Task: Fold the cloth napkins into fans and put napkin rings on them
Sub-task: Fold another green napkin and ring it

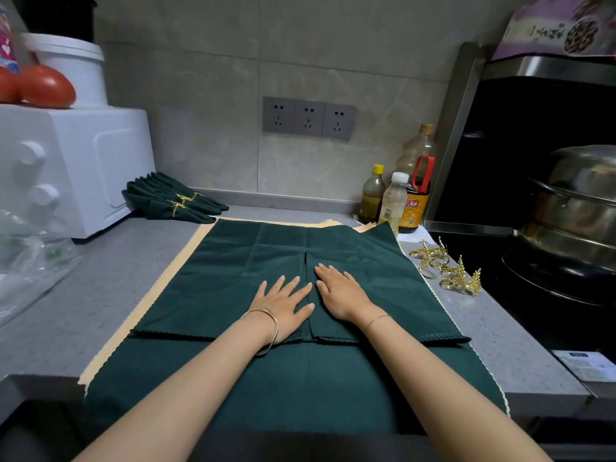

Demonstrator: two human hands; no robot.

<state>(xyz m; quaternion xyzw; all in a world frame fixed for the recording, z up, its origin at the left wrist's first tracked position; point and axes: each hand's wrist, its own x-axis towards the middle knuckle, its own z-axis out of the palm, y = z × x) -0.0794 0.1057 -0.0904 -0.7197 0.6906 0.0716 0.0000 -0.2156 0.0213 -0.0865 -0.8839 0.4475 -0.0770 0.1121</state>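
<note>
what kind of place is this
Most likely a home kitchen: a speckled counter with bottles of oil and sauce by the tiled wall, a steel steamer pot on a black cooktop at the right, and a white countertop oven at the left.

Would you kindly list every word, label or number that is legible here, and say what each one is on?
Nothing can be quoted.
Purple box: print too blurred.
Dark sauce bottle: orange label, characters too small.
White-capped bottle: label too small.
Sticker by the hob: blurred.
</note>
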